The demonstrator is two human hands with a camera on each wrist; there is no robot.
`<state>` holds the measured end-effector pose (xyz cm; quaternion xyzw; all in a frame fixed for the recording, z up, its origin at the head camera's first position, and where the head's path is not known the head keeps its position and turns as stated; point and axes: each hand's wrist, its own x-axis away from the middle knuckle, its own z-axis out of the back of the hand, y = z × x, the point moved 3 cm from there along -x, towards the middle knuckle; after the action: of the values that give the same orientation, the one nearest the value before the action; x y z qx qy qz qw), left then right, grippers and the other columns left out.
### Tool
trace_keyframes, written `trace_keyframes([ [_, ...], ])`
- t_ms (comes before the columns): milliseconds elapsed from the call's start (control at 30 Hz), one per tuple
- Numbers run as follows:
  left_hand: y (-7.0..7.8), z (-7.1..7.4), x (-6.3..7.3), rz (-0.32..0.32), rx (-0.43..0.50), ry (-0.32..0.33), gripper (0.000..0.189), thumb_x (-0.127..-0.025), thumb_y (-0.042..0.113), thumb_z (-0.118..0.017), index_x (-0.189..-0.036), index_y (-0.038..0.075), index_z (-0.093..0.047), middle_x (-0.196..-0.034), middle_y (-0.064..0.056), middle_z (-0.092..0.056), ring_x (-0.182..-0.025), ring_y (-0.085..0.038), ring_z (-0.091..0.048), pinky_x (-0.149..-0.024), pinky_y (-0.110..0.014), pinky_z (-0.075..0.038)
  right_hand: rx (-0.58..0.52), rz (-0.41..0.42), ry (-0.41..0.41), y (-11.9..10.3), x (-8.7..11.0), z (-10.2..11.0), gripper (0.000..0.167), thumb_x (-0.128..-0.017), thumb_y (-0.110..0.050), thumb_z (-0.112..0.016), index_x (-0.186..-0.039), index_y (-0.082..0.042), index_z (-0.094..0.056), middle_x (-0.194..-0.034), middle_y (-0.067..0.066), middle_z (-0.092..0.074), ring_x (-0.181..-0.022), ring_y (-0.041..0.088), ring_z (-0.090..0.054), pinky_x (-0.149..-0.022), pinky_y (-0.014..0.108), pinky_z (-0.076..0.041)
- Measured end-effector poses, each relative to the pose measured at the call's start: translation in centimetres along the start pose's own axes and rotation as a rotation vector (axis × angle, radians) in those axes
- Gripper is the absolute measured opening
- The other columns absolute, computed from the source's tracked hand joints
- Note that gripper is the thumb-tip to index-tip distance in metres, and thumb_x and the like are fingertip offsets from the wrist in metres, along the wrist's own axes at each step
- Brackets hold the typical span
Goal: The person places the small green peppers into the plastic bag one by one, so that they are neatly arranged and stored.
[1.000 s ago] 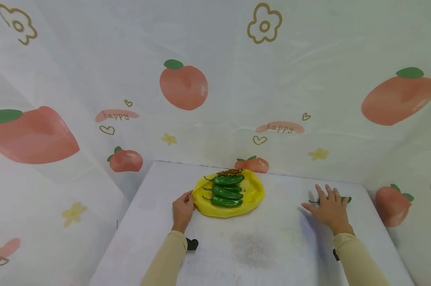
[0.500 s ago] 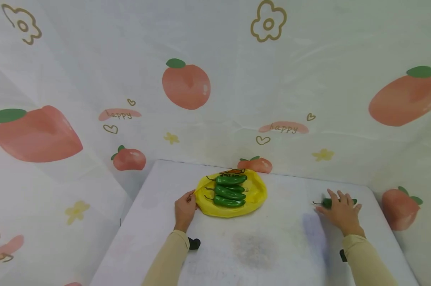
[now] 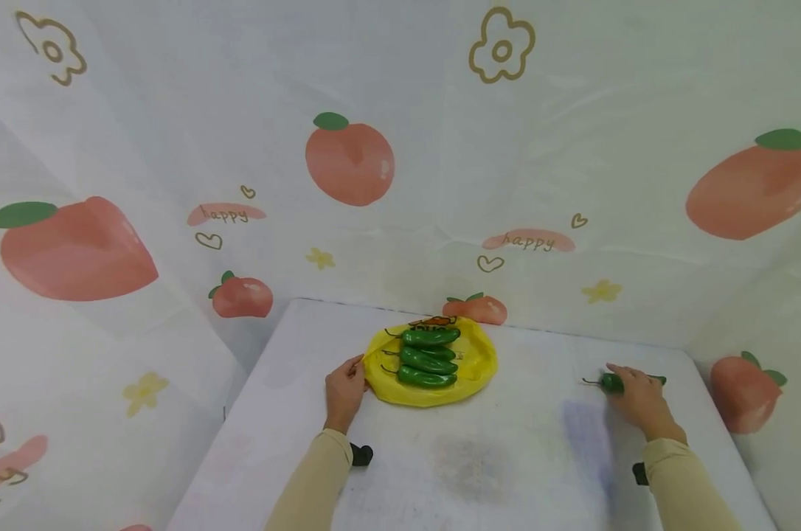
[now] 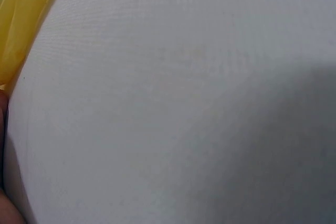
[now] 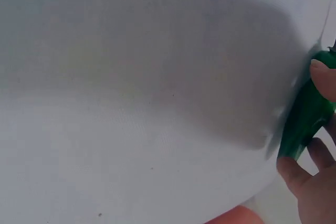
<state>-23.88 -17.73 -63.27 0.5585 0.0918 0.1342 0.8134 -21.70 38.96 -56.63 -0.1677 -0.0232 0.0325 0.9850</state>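
My left hand (image 3: 344,391) pinches the left edge of a yellow plastic bag (image 3: 478,365), which lies spread on the table. Several green chili peppers (image 3: 425,360) rest side by side on the bag, stems to the left. Over at the table's right, my right hand (image 3: 642,400) grips another green pepper (image 3: 611,383) from above; its stem end and tip stick out on either side. The right wrist view shows the thumb and fingers around this pepper (image 5: 303,114). In the left wrist view, only a strip of the yellow bag (image 4: 23,19) and bits of fingers appear.
A white table (image 3: 400,457) with a grey smudge near its middle carries everything. Behind and beside it hangs a white cloth (image 3: 414,59) printed with peaches, flowers and hearts. A small black object (image 3: 361,454) shows beside my left wrist.
My right hand has come down from hovering with spread fingers and closed around the pepper on the right. The left hand stays on the bag's edge. The head view has shifted slightly.
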Motion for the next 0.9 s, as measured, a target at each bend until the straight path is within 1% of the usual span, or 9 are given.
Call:
trace_keyframes([
  [67, 0.2, 0.0, 0.1, -0.002, 0.005, 0.0, 0.03, -0.101, 0.025, -0.059, -0.125, 0.014, -0.074, -0.098, -0.009, -0.078, -0.065, -0.013, -0.068, -0.06, -0.022, -0.057, 0.012, -0.008, 0.008, 0.0, 0.0, 0.1, 0.054, -0.087, 0.0, -0.064, -0.138, 0.008, -0.047, -0.132, 0.047, -0.046, -0.115, 0.071, -0.039, -0.093, 0.078, -0.037],
  [133, 0.2, 0.0, 0.2, -0.01, 0.004, 0.005, 0.03, -0.101, 0.025, -0.059, -0.125, 0.014, -0.074, -0.098, -0.009, -0.078, -0.065, -0.014, -0.067, -0.059, -0.022, -0.057, 0.022, -0.031, -0.007, 0.1, 0.0, 0.1, 0.052, -0.088, -0.001, -0.064, -0.138, 0.007, -0.049, -0.13, 0.046, -0.049, -0.112, 0.07, -0.04, -0.09, 0.077, -0.04],
  [200, 0.1, 0.0, 0.2, -0.02, 0.001, 0.011, 0.03, -0.101, 0.025, -0.06, -0.125, 0.014, -0.074, -0.098, -0.009, -0.078, -0.064, -0.013, -0.067, -0.059, -0.022, -0.057, 0.01, -0.077, -0.046, 0.1, 0.1, 0.1, 0.05, -0.091, -0.005, -0.065, -0.138, 0.005, -0.05, -0.129, 0.044, -0.05, -0.111, 0.07, -0.038, -0.084, 0.076, -0.044],
  [267, 0.0, 0.0, 0.1, -0.026, -0.002, 0.013, 0.03, -0.101, 0.025, -0.06, -0.125, 0.014, -0.074, -0.097, -0.009, -0.078, -0.063, -0.012, -0.067, -0.058, -0.022, -0.057, 0.004, -0.12, -0.087, 0.1, 0.1, 0.1, 0.05, -0.093, -0.01, -0.066, -0.139, 0.002, -0.052, -0.13, 0.042, -0.051, -0.112, 0.068, -0.038, -0.081, 0.074, -0.046],
  [333, -0.1, -0.1, 0.0, -0.03, -0.004, 0.012, 0.03, -0.102, 0.025, -0.06, -0.125, 0.014, -0.074, -0.097, -0.009, -0.078, -0.063, -0.011, -0.066, -0.058, -0.022, -0.057, -0.003, -0.155, -0.122, 0.0, 0.1, 0.2, 0.051, -0.094, -0.016, -0.067, -0.14, 0.0, -0.053, -0.13, 0.04, -0.051, -0.112, 0.066, -0.037, -0.079, 0.074, -0.045],
  [433, -0.2, -0.1, 0.0, -0.031, 0.007, 0.011, 0.03, -0.101, 0.026, -0.06, -0.124, 0.014, -0.074, -0.095, -0.008, -0.078, -0.063, -0.013, -0.067, -0.058, -0.023, -0.057, -0.004, -0.178, -0.146, 0.0, 0.0, 0.2, 0.055, -0.094, -0.023, -0.069, -0.142, -0.002, -0.052, -0.132, 0.039, -0.05, -0.112, 0.063, -0.037, -0.081, 0.074, -0.04],
  [567, -0.3, -0.2, -0.1, -0.036, 0.01, 0.011, 0.029, -0.101, 0.026, -0.06, -0.124, 0.015, -0.075, -0.094, -0.007, -0.078, -0.063, -0.014, -0.067, -0.058, -0.023, -0.057, -0.005, -0.189, -0.147, 0.0, 0.1, -0.2, 0.06, -0.093, -0.031, -0.071, -0.142, -0.003, -0.052, -0.133, 0.038, -0.05, -0.11, 0.061, -0.038, -0.082, 0.072, -0.034],
  [667, -0.3, -0.3, 0.0, -0.034, 0.001, 0.01, 0.029, -0.101, 0.026, -0.06, -0.124, 0.015, -0.075, -0.094, -0.006, -0.078, -0.063, -0.013, -0.066, -0.058, -0.023, -0.057, -0.004, -0.196, -0.144, -0.2, 0.2, -0.6, 0.062, -0.093, -0.035, -0.071, -0.142, -0.002, -0.052, -0.13, 0.039, -0.051, -0.108, 0.06, -0.04, -0.081, 0.069, -0.034],
  [900, -0.1, 0.0, 0.0, -0.034, 0.007, 0.012, 0.029, -0.1, 0.026, -0.06, -0.122, 0.015, -0.075, -0.091, -0.006, -0.078, -0.062, -0.014, -0.066, -0.057, -0.024, -0.057, -0.04, -0.217, -0.105, -1.8, -0.1, -1.4, 0.059, -0.091, -0.031, -0.074, -0.136, 0.001, -0.053, -0.126, 0.041, -0.049, -0.109, 0.062, -0.042, -0.083, 0.072, -0.035],
])
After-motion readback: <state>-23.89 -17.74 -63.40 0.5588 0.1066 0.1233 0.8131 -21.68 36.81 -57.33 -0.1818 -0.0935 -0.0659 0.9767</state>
